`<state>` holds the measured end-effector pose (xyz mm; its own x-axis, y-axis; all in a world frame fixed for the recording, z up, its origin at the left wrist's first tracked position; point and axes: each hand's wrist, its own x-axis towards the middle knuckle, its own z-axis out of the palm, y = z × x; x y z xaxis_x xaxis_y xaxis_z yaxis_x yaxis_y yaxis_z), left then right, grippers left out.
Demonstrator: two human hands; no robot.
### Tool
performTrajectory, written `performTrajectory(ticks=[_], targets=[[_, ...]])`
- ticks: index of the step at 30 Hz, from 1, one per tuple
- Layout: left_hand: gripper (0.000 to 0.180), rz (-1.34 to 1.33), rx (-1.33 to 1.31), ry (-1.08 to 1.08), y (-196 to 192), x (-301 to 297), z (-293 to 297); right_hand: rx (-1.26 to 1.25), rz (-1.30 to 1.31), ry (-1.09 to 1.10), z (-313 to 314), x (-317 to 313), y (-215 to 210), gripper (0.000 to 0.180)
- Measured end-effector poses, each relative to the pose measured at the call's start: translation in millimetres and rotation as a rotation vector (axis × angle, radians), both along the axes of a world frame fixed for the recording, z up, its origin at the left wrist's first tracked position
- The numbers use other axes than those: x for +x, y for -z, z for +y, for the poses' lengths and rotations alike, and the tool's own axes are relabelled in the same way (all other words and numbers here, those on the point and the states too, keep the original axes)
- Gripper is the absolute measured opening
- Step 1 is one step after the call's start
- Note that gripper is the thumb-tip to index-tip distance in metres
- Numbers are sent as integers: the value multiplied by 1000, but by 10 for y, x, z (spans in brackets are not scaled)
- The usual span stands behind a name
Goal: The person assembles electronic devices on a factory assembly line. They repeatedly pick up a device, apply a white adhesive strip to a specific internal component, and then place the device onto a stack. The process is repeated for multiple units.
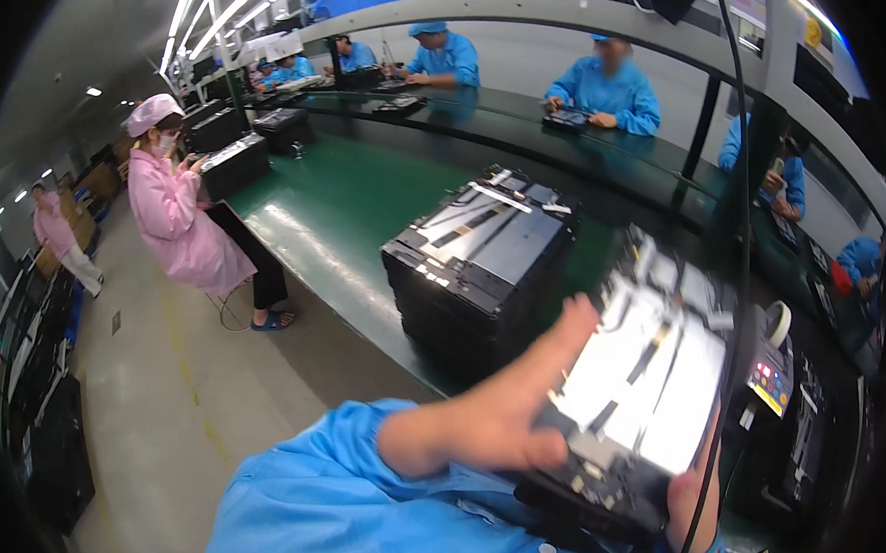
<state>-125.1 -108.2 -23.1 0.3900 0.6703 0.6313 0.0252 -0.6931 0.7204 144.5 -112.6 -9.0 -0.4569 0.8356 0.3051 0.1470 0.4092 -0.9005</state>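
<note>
In front of me on the right is a stack of flat electronic device housings [648, 372], tilted, with bright silver battery-like panels, black strips and small circuit parts on top. My left hand [496, 409] lies against its left side, slightly blurred, with the fingers along the edge and the thumb at the near left corner. My right hand [690, 500] grips the near right edge, and the stack hides most of its fingers. Left of it, a taller stack of similar housings [480, 248] stands on the green bench.
The green-topped bench [337, 196] runs away to the far left. A person in pink [182, 198] stands beside it. Across the bench, several people in blue sit at work. A small control box with lit digits [768, 379] is at the right. A dark cable [743, 192] hangs across the view.
</note>
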Motion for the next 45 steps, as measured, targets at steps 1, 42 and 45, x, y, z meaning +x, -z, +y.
performTrajectory(ticks=[1, 42, 45], targets=[[105, -7, -23, 4, -164, -112, 25, 31, 17, -34, 101, -101, -67, 86], [69, 149, -429, -207, 702, 194, 54, -559, 581, 633, 1144, 1279, 1145, 44], [55, 107, -314, -249, 612, 159, 42, -424, 676, 613, 1106, 1235, 1114, 22]])
